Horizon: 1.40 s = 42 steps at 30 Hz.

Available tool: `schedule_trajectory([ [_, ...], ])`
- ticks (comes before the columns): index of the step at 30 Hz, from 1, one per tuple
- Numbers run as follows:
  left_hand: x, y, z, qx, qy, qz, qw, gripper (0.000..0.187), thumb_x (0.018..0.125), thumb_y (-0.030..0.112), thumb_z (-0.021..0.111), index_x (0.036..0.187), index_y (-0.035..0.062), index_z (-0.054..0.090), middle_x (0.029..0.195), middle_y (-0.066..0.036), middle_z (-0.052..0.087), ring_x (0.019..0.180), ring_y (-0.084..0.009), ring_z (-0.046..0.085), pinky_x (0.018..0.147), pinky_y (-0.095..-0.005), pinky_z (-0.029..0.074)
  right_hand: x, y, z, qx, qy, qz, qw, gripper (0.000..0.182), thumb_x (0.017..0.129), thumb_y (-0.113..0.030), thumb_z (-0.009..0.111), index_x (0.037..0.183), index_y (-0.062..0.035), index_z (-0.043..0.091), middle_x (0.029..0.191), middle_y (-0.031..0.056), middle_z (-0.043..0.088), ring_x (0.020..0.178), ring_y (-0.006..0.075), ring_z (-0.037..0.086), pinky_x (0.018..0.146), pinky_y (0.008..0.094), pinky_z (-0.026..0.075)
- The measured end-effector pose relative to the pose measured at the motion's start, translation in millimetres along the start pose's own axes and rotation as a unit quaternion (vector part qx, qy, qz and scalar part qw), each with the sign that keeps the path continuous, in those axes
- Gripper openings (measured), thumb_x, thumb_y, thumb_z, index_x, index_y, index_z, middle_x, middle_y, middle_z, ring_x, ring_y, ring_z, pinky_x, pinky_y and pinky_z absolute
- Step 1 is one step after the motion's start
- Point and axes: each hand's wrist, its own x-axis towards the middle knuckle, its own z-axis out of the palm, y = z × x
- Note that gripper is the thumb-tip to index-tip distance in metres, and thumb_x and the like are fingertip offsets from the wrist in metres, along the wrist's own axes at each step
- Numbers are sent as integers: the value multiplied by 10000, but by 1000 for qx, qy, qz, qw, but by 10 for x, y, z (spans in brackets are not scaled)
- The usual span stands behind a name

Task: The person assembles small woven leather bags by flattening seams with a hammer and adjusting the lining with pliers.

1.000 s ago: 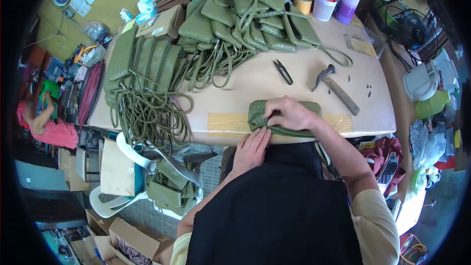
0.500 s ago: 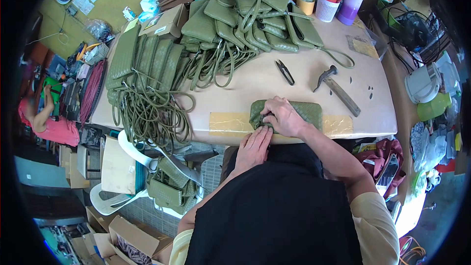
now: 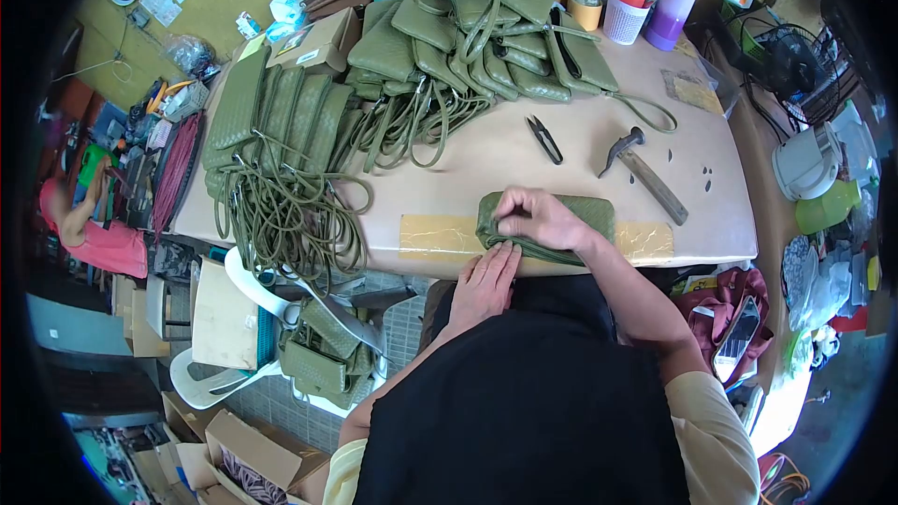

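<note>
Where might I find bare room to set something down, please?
A wide bare patch of tabletop lies between the looped straps and the black snips; a narrower one, with dark specks, right of the hammer. It is crowded at the far side with piled pouches and a red-topped cup, and at the near edge, where both hands are at a green pouch.

No lettering, brand, number or sign can be read.
</note>
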Motion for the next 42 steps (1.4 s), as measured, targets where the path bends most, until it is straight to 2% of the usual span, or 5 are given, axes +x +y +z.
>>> schedule_trajectory([
  [4, -8, -1, 33, 13, 9, 5, 1000, 684, 788, 176, 627, 1419, 54, 394, 1436, -88, 416, 1314, -222, 407, 1075, -403, 333, 0, 53, 33, -320, 82, -115, 937, 132, 830, 13, 651, 935, 28, 572, 847, 98, 603, 764, 120, 574, 712, 287, 476],
  [20, 1, -5, -1, 7, -23, -2, 1000, 767, 744, 199, 672, 1434, 53, 370, 1441, -102, 393, 1325, -240, 389, 1077, -429, 334, 4, 7, -35, 17, 12, 1, 1000, 172, 775, 19, 689, 903, 24, 575, 885, 103, 619, 777, 206, 605, 745, 331, 486],
  [23, 0, 1, -2, 11, -21, -1, 1000, 767, 742, 200, 669, 1433, 48, 370, 1441, -102, 393, 1325, -241, 388, 1076, -428, 334, 10, -12, -17, -236, -25, -128, 963, 214, 748, -40, 716, 906, 19, 585, 908, 158, 637, 836, 324, 632, 800, 399, 489],
  [31, 40, 29, -41, 42, -17, -1, 999, 758, 746, 208, 653, 1433, 51, 372, 1437, -85, 403, 1322, -220, 395, 1074, -417, 334, 129, -28, 163, -234, 230, -115, 937, 183, 790, -27, 674, 923, 21, 558, 795, 151, 612, 793, 324, 628, 724, 387, 503],
  [42, 5, 38, -54, 33, -23, -15, 999, 719, 782, 206, 626, 1443, 86, 370, 1457, -62, 398, 1330, -187, 400, 1079, -417, 318, -220, -330, -110, -423, 25, -83, 902, 160, 750, -77, 687, 815, -7, 559, 789, 155, 611, 772, 365, 607, 711, 423, 469],
])
